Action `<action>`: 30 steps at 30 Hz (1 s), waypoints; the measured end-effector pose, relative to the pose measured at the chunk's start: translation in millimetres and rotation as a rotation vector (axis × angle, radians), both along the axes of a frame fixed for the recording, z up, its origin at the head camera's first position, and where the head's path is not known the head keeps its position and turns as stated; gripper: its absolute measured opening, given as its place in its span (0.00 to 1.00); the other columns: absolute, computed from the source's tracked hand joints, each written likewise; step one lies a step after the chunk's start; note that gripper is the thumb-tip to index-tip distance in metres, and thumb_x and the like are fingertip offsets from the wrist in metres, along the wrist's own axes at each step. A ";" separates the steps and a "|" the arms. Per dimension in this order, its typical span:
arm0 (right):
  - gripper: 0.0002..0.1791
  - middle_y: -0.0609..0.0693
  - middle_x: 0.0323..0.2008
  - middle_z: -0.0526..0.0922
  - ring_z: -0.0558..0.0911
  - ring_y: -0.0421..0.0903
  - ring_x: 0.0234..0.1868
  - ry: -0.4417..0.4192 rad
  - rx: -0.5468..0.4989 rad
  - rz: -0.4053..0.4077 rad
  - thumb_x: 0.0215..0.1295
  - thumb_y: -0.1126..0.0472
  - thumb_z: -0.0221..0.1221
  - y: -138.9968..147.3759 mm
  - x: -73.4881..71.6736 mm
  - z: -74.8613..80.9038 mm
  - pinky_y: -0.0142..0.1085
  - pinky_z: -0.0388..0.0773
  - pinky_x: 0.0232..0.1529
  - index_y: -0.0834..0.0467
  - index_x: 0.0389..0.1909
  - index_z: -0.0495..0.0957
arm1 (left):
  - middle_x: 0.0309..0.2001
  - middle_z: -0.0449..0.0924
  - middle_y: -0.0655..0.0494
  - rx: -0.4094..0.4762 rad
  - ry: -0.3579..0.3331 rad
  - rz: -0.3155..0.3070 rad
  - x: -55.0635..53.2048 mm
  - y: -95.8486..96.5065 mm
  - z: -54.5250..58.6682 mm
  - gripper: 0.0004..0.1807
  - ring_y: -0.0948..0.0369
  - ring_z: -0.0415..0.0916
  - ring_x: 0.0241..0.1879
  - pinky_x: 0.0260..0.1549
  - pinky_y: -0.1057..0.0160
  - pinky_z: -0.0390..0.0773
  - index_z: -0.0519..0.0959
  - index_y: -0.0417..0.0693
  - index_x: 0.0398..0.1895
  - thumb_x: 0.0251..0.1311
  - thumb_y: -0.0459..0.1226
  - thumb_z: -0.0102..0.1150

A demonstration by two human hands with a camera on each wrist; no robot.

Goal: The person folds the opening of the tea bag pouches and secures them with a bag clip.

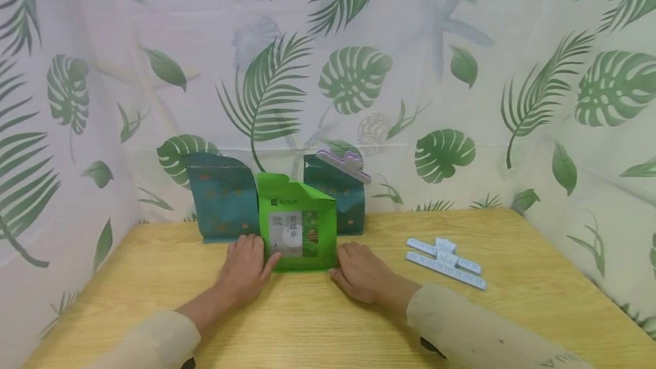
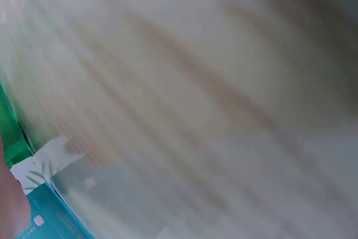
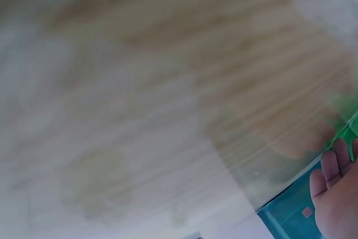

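We had the head cam above the near side of the table (image 1: 307,323), facing forward and pitched down, far enough back to fit both hands, all the bags and the backdrop (image 1: 205,16). Left wrist cam: low and close in, tabletop filling most of the frame, bags jammed into the lower-left corner. Right wrist cam: roughly mirrored, bags at lower right. We got both wrist views rolled, bag edges running diagonally. Head and left wrist shared the left hand (image 1: 245,266), green bag (image 1: 297,226) and left teal bag (image 1: 222,198); head and right wrist shared the right hand (image 1: 361,273), green bag and right teal bag (image 1: 350,206).
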State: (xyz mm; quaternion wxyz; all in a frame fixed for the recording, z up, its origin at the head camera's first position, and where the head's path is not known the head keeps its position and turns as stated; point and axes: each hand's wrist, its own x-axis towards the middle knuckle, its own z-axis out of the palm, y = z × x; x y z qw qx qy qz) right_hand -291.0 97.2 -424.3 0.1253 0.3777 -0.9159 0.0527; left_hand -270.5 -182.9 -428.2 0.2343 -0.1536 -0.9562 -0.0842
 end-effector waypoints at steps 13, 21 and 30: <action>0.15 0.54 0.36 0.76 0.75 0.51 0.39 0.011 0.001 -0.037 0.76 0.51 0.51 15.4 -1.0 -1.5 0.49 0.75 0.46 0.60 0.38 0.71 | 0.36 0.73 0.46 -0.013 -0.005 -0.008 -4.8 16.9 -3.3 0.23 0.52 0.65 0.37 0.42 0.52 0.66 0.72 0.38 0.38 0.73 0.52 0.51; 0.14 0.53 0.32 0.74 0.72 0.49 0.34 0.026 0.005 -0.050 0.75 0.52 0.51 25.2 1.3 3.9 0.47 0.73 0.42 0.60 0.36 0.70 | 0.39 0.74 0.45 -0.057 -0.006 0.007 -6.2 28.3 1.7 0.25 0.50 0.69 0.41 0.47 0.49 0.69 0.73 0.38 0.39 0.73 0.54 0.50; 0.16 0.53 0.30 0.73 0.72 0.49 0.33 0.023 0.015 -0.069 0.75 0.51 0.51 36.9 -0.8 5.0 0.47 0.73 0.41 0.62 0.37 0.71 | 0.38 0.76 0.46 -0.091 0.037 0.029 -8.3 42.5 1.9 0.26 0.51 0.70 0.41 0.46 0.51 0.69 0.73 0.39 0.37 0.72 0.56 0.50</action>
